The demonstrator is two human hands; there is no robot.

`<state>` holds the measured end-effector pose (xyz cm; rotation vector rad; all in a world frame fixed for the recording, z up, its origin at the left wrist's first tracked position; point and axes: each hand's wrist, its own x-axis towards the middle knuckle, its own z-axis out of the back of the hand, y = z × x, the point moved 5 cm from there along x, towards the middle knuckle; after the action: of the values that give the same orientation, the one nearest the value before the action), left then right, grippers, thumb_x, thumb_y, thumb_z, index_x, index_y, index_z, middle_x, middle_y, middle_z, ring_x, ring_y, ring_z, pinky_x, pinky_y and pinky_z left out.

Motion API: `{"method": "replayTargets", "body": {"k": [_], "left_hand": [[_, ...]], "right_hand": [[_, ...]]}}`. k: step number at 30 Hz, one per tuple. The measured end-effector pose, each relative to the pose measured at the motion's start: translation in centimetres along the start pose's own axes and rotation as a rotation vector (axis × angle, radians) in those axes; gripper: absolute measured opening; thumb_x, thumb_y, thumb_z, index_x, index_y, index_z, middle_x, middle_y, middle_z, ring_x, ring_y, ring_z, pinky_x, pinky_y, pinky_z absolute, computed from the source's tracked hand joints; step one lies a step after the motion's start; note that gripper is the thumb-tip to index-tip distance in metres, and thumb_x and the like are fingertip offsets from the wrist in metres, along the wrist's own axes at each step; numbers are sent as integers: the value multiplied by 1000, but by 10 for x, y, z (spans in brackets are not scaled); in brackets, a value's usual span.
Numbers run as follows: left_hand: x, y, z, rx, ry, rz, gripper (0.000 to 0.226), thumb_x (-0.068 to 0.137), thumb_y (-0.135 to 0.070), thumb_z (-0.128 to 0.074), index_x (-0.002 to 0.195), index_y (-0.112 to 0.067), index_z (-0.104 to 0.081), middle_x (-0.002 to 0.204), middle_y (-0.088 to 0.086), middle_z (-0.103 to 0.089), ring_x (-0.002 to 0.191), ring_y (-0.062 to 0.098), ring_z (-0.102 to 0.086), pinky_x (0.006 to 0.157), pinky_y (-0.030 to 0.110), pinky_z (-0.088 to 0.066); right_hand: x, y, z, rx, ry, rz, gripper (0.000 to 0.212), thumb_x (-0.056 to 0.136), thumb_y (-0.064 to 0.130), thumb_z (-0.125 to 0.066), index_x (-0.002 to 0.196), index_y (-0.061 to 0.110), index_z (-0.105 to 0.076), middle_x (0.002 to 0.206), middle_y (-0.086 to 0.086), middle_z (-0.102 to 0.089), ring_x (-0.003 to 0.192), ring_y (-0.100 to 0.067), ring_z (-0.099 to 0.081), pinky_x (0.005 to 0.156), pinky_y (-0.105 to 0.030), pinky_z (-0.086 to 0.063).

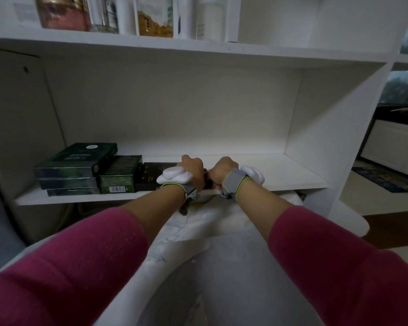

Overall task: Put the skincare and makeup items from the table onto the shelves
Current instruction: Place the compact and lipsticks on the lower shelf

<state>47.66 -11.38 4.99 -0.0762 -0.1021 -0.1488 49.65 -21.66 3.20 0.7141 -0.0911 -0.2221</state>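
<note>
"Two hands at one edge. What lay between them?" the student asked.

"A dark item (209, 183), only a sliver of it showing," I answered. "My left hand (191, 171) and right hand (223, 171) closed on it from either side, knuckles up and fingers curled away from the camera. The fingertips themselves I could not see. The item sat at the front lip of the lower shelf (280, 175), just right of the black box (152, 176). That box lay beside the green box (120, 176) and the stack of dark boxes (73, 170)."

"And the step, done well?"

"Judged from that pose, it was placing. I should have slid the item back along the board until it cleared the lip, keeping it square to the black box. It should not have pushed any neighbour hard enough to shift the row. Then both hands should have let go together. The upper shelf (269, 51) already carried jars and bottles (151, 17), so the lower board looked the sensible place."
</note>
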Motion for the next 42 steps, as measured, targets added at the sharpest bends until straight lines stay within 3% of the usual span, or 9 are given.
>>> {"method": "replayTargets", "body": {"k": [5,11,17,21,25,28,32,35,42], "left_hand": [[1,3,-1,12,-3,0,41,83,-12,-67,122,-8,-56,128,16,-44,111,31,-57,85,32,-46],[0,8,1,-24,-24,-54,37,85,-15,-64,122,-11,-59,127,14,-49,115,27,-51,89,31,-46],[-7,15,2,-58,-14,-99,35,87,-29,-65,118,-13,-63,120,13,-51,93,22,-47,82,32,-47],[-13,18,2,-49,17,-128,39,82,-31,-69,118,-16,-63,118,12,-50,107,25,-52,82,32,-47],[-20,21,3,-51,17,-156,49,80,-41,-71,123,-21,-61,120,12,-48,113,31,-47,91,35,-40],[-20,24,5,-57,-36,-162,50,81,-43,-70,124,-21,-60,120,11,-49,114,32,-43,93,38,-41],[-20,28,2,-81,-75,-182,51,82,-48,-66,125,-21,-58,117,12,-50,112,32,-41,93,39,-41],[-21,26,-2,-89,-78,-214,51,83,-48,-65,129,-27,-55,117,10,-47,113,30,-39,94,41,-42],[-20,19,-6,-83,-89,-227,43,89,-48,-57,131,-36,-55,115,8,-45,113,28,-38,91,40,-42]], "right_hand": [[-3,1,2,-125,-66,8,40,90,22,-60,55,14,-42,56,-2,-47,53,-16,-45,42,-22,-27],[-4,3,0,-150,-81,10,44,91,27,-59,52,15,-42,53,-2,-46,47,-18,-42,43,-20,-26],[-7,3,0,-183,-48,-6,42,90,25,-61,55,14,-40,58,-4,-47,50,-19,-42,47,-23,-36],[-10,4,1,-222,-98,-13,46,89,29,-63,52,14,-41,52,0,-43,44,-13,-36,39,-21,-24],[-11,3,5,-167,-131,-25,44,90,27,-64,55,11,-44,55,-1,-45,50,-12,-44,39,-22,-23],[-13,1,9,-138,-163,-23,25,91,22,-60,72,6,-57,83,-8,-64,86,-25,-63,52,-24,-33],[-18,-7,10,-299,-153,39,25,91,27,-54,102,10,-69,125,-10,-56,116,-34,-48,87,-31,-39],[-25,-14,8,-298,-68,119,30,95,27,-53,120,17,-67,134,-10,-54,123,-34,-48,102,-33,-41],[-31,-14,8,-178,-43,174,28,95,22,-57,121,19,-68,132,-6,-60,124,-31,-52,103,-31,-42]]}}
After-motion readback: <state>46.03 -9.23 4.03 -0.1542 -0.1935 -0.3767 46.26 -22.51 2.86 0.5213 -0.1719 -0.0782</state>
